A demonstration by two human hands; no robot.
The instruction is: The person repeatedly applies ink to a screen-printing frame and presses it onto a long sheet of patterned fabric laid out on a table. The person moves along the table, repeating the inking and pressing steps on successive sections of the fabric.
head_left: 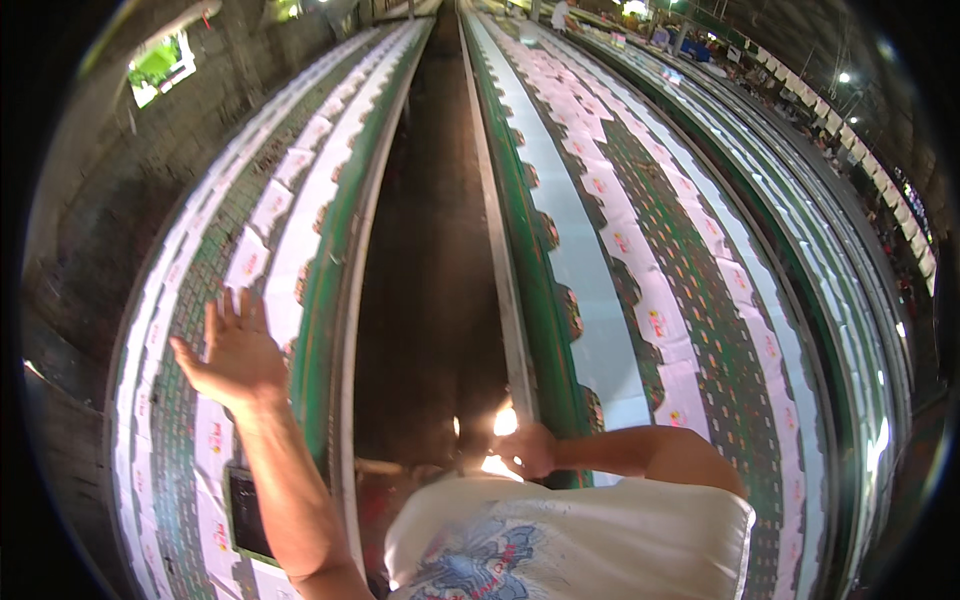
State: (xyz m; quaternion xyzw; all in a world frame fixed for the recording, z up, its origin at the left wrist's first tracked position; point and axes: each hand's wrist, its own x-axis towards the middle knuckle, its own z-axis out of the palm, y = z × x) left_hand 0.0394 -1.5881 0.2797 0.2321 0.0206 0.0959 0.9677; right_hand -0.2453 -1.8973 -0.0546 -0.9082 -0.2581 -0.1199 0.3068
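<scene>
My left hand (236, 352) reaches forward over the left long table, fingers spread and nothing in them. Beneath and beyond it lie white fabric pieces (248, 262) with small red prints, laid in rows along the table. Close to my body, my right hand (527, 450) is closed by the inner edge of the right table; what it holds, if anything, does not show. Bright glare (505, 420) sits right beside it. Partly hidden by my left forearm, a dark rectangular frame (248, 512) lies on the left table.
A dark aisle (425, 250) runs between the two tables. On the right table (560, 375) lie pale blue strips and printed white pieces (650, 320). Further long tables stand to the right. A person (562, 16) is far off. A block wall (190, 110) with a window stands left.
</scene>
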